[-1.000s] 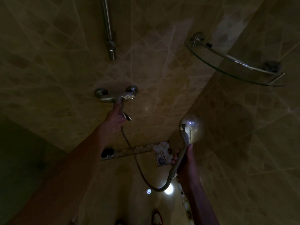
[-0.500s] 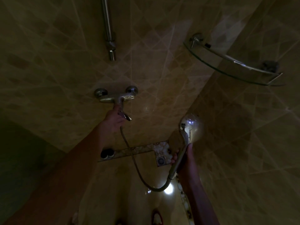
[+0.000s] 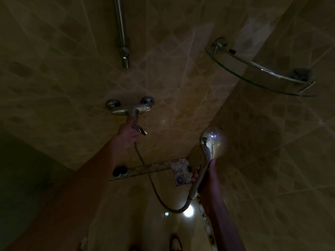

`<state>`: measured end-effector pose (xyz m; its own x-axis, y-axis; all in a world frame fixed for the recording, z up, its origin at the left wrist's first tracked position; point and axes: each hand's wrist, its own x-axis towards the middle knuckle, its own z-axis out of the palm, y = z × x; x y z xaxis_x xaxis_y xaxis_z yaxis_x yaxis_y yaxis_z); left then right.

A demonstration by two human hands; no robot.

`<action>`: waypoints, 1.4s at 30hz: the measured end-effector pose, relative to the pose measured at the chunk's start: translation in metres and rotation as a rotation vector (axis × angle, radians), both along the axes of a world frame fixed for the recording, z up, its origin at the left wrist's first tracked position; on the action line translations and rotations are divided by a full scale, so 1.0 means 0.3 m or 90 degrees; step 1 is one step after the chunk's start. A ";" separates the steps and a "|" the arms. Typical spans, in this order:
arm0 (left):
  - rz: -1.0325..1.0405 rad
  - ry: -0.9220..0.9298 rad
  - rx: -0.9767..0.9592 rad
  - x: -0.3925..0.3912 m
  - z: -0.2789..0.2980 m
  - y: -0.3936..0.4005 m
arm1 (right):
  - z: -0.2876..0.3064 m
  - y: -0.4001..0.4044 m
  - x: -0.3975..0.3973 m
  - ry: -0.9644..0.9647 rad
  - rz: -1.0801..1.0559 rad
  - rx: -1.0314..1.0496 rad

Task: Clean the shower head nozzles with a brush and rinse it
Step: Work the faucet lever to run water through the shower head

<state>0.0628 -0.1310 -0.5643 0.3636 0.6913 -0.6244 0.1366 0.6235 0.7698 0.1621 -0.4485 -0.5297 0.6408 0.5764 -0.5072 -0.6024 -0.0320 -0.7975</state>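
Observation:
The scene is dim. My right hand (image 3: 205, 175) grips the handle of a chrome shower head (image 3: 213, 140), held up in the tiled corner with its shiny back toward me; the nozzles are hidden. A metal hose (image 3: 154, 185) loops from the handle down and up to the wall mixer tap (image 3: 129, 108). My left hand (image 3: 127, 133) reaches up under the tap and holds its lever (image 3: 139, 128), fingers curled round it. No brush is visible.
A chrome riser pipe (image 3: 121, 35) runs down the wall above the tap. A glass corner shelf (image 3: 259, 73) hangs at the upper right. A floor drain (image 3: 179, 179) and a dark round object (image 3: 119, 171) lie by the patterned border below.

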 end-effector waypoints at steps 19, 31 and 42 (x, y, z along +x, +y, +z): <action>-0.006 0.019 -0.022 0.009 0.000 0.019 | 0.012 0.016 -0.013 -0.005 0.009 -0.002; -0.032 0.016 -0.047 0.004 -0.017 0.036 | 0.013 0.025 -0.012 -0.005 0.025 0.011; -0.018 -0.033 -0.093 0.002 -0.017 0.033 | 0.022 0.034 -0.016 0.010 0.012 0.015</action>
